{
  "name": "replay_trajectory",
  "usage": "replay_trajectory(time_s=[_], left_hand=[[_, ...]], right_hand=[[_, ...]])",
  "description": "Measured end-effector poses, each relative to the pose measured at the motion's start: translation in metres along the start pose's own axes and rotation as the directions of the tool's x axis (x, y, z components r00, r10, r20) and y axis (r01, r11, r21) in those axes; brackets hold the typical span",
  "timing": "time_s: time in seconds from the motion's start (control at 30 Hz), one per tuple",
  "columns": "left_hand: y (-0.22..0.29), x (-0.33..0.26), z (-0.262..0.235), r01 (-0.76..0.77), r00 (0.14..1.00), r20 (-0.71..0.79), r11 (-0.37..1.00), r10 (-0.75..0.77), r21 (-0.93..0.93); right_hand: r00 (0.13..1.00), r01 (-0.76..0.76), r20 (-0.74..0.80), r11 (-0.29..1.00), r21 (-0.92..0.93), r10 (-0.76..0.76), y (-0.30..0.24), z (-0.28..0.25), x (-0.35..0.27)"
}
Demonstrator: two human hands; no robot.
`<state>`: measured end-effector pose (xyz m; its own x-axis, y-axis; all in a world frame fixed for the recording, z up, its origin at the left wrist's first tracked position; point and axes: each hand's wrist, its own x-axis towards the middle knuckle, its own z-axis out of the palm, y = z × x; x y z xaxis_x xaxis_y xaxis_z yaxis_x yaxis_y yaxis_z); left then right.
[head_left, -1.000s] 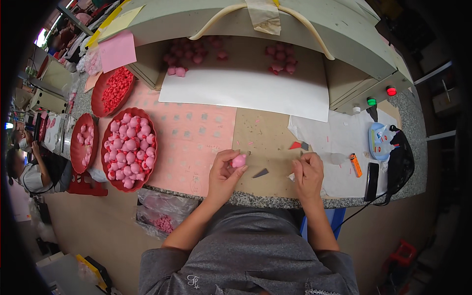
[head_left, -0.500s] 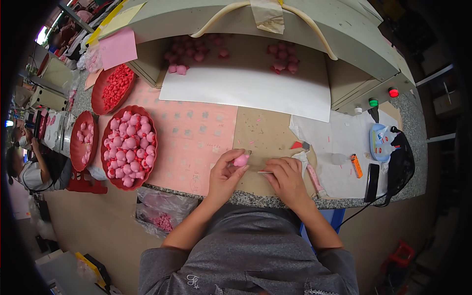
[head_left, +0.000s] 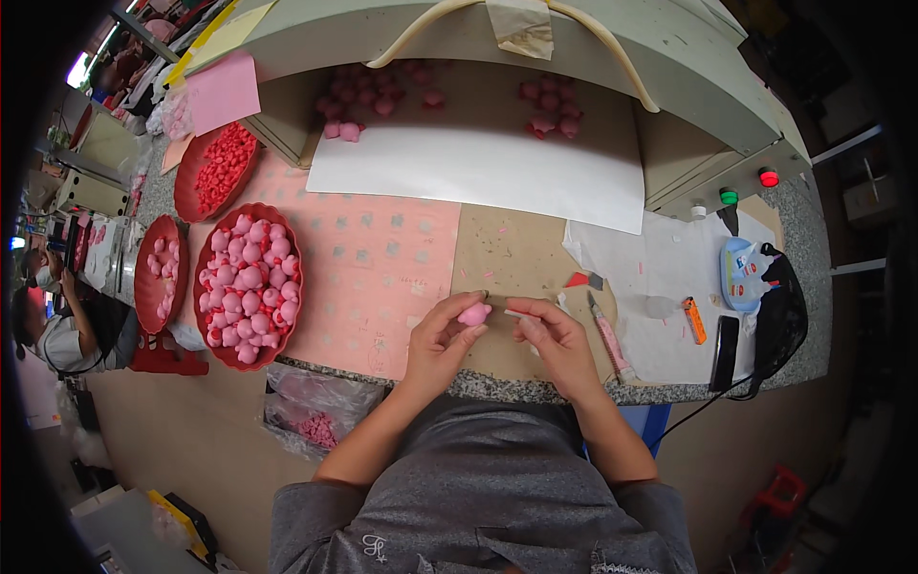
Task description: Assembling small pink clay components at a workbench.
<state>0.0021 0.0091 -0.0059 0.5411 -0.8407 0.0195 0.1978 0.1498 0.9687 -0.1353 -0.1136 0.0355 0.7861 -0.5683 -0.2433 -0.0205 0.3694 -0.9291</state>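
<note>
Between the thumb and fingers of my left hand (head_left: 432, 342) is a small round pink toy figure (head_left: 472, 314), its pointed end turned to the right. My right hand (head_left: 562, 352) pinches a small, thin, pale strip (head_left: 517, 314) just right of the figure; a narrow gap parts the two. What the strip is made of cannot be made out. Both hands are over a brown work sheet (head_left: 507, 253) near the table's front edge. A pink-handled craft knife (head_left: 608, 340) lies just right of my right hand.
To the left, a red scalloped bowl (head_left: 203, 330) holds many pink figures, beside bowls of red parts (head_left: 186, 196) and pink parts (head_left: 143, 297). Ahead stands a grey cabinet (head_left: 660, 77) with figures inside. Rightward lie an orange lighter (head_left: 693, 320), a phone (head_left: 725, 354) and a blue tray (head_left: 729, 287).
My right hand has turned and risen, bringing the pale strip up beside the pink figure. My left hand stays nearly in place, and the figure's pointed end now faces right.
</note>
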Motion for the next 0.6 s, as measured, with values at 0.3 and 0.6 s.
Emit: replay_trajectory(time_s=[0.3,0.6], left_hand=[[0.004,0.003,0.001,-0.088,0.996,0.033,0.983,0.084,0.162],[0.001,0.002,0.000,-0.082,0.996,-0.001,0.970,0.085,0.228]], right_hand=[[0.999,-0.051,0.020,0.990,0.135,0.049,0.006,0.007,0.010],[0.995,-0.104,0.029,0.973,0.205,0.100,0.009,0.008,0.019]])
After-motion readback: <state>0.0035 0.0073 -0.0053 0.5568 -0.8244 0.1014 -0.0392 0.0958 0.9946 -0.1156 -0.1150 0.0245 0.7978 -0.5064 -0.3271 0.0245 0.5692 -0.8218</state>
